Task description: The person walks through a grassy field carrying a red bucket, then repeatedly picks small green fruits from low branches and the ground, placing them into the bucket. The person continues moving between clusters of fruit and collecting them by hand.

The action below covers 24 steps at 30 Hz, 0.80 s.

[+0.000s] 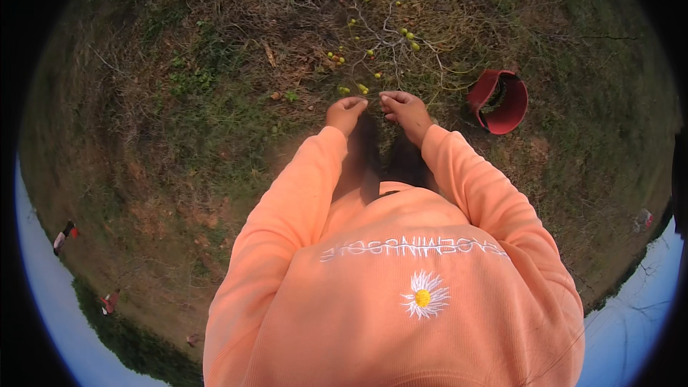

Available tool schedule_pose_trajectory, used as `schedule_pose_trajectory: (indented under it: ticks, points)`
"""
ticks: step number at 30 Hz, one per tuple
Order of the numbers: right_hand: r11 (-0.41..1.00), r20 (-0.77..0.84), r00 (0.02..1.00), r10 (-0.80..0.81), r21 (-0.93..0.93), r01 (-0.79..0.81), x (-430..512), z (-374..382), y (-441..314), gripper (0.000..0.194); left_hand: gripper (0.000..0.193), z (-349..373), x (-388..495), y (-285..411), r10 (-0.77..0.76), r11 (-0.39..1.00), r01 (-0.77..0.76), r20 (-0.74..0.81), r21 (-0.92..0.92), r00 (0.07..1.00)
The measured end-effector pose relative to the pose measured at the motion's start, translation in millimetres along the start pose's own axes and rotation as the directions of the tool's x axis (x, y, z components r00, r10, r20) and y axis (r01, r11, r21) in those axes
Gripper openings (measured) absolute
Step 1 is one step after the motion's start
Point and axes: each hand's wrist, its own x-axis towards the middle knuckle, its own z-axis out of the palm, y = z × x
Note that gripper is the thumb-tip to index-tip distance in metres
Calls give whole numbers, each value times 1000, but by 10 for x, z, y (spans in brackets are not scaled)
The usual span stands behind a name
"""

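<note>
My left hand (344, 115) is in front of my legs, its thumb and forefinger pinched together. Opposite it, a small gap away, my right hand (409, 114) has its thumb and fingertips drawn together too. Whether a thin stem lies between the fingers of either hand is too fine to tell. Just beyond the fingertips hang small yellow-green fruits (363, 89). More of these fruits (410, 36) dot a low plant with bare pale branches (388, 40), which spreads out ahead of me. A few fruits look reddish.
A red bucket (514, 109) stands on the grass to the right, with something green inside. Dry grass and weeds (215, 118) cover the ground. Distant people (63, 237) are at the far left, one person (109, 302) lower down. Trees (129, 346) line the horizon.
</note>
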Motion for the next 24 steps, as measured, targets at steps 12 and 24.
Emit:
schedule_pose_trajectory:
  ticks: [12, 24]
  points:
    - [998, -19, 999, -44, -46, 43, 48, 380, 87, 36, 18, -208, -123, -33, 14, 968, -23, 36, 251, 999]
    - [997, -6, 998, -66, 35, 66, 15, 253, 108, 28, 16, -171, -126, -35, 45, 937, -83, 119, 338, 992]
